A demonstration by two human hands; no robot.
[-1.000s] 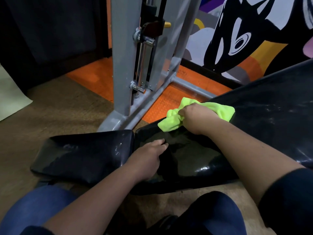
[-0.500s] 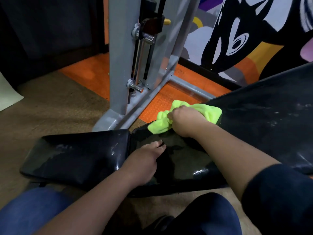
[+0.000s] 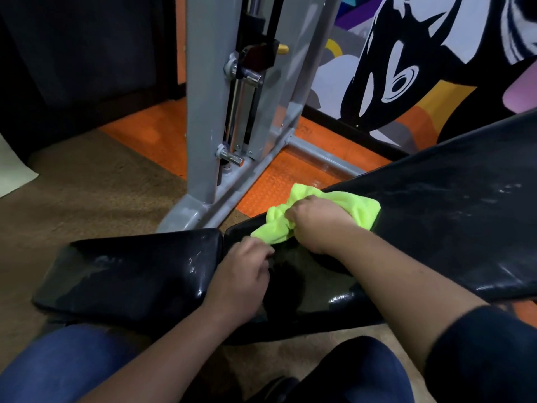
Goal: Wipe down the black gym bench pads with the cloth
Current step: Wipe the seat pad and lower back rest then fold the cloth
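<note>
The right hand grips the bunched yellow-green cloth and presses it on the far edge of the long black pad. The left hand rests on this pad with relaxed fingers, just beside the short pad

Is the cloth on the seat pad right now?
No, the right hand grips the yellow-green cloth on the back pad, not the seat pad.
</note>
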